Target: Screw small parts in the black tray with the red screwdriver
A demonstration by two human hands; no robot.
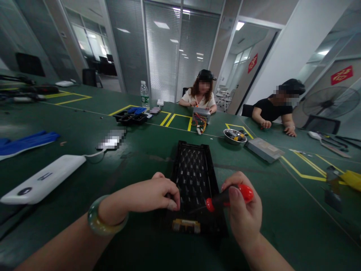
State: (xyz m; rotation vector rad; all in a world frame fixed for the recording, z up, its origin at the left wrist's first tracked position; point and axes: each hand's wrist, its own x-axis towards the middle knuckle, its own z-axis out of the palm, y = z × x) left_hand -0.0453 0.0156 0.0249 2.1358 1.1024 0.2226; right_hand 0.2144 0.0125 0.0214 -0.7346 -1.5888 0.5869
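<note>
A long black plastic casing (211, 165) with rows of small metallic marks inside lies on the table in front of me. Across its near end sits a small brown circuit board (186, 223). My right hand (245, 210) is wrapped round a red and black screwdriver (221, 200), its shaft pointing left over the casing's near part. Over the casing's left edge is my left hand (155, 194), fingers curled and pressed together; whatever they may hold is hidden. A bangle (105, 216) circles my left wrist.
The green table (135, 165) carries a white power bank (45, 180) cabled to a blurred phone, blue gloves (28, 143), a black tray (131, 117), a bottle (144, 96), a metal bowl (234, 136) and a grey metal box (264, 149). Two people sit across the table.
</note>
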